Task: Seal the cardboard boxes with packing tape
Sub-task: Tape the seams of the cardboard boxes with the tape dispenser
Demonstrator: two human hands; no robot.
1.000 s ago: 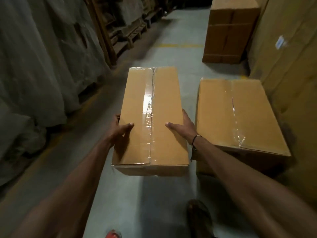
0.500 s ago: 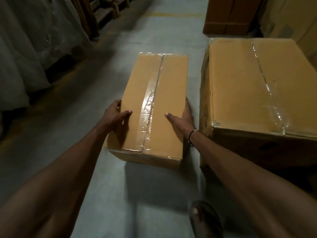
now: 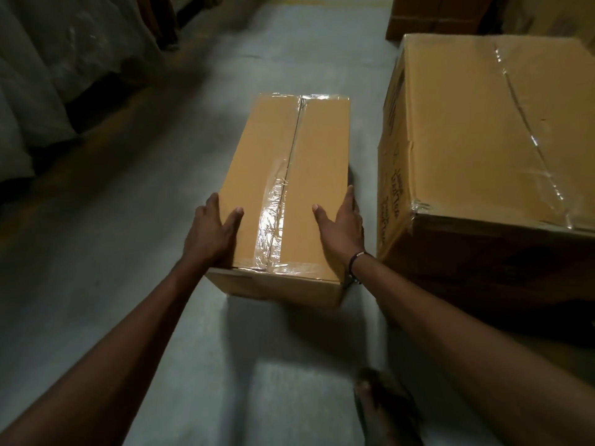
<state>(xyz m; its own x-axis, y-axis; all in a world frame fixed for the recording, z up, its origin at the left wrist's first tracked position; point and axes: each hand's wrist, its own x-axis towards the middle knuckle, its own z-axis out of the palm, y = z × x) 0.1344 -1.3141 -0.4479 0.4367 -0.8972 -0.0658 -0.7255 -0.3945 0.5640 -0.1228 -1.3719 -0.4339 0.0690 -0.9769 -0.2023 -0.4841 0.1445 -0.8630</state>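
Pretty dim in here, so a lot is murky. The plastic-wrapped stuff [image 3: 48, 75] at 10 o'clock is mostly shadow, and the bigger taped box [image 3: 483, 130] at 2 o'clock runs off the right edge, with printing on its side I can't read. Another carton [image 3: 431, 17] at 1 o'clock is cut off by the top edge. A sandalled foot [image 3: 383, 410] sits at 5 o'clock, half blurred.

The small cardboard box [image 3: 289, 194] sits dead centre on the grey concrete floor [image 3: 112, 252], clear packing tape [image 3: 273, 220] along its top seam, crinkled at the near end. The left hand [image 3: 211, 235] clamps its left side near the near corner, thumb lying on top, fingers down the wall and out of sight. The right hand [image 3: 341, 226] does the same on the right side, thumb on top. The fingers probably wrap the side walls, but I can't tell. The box lies between both palms, just beside the bigger one.
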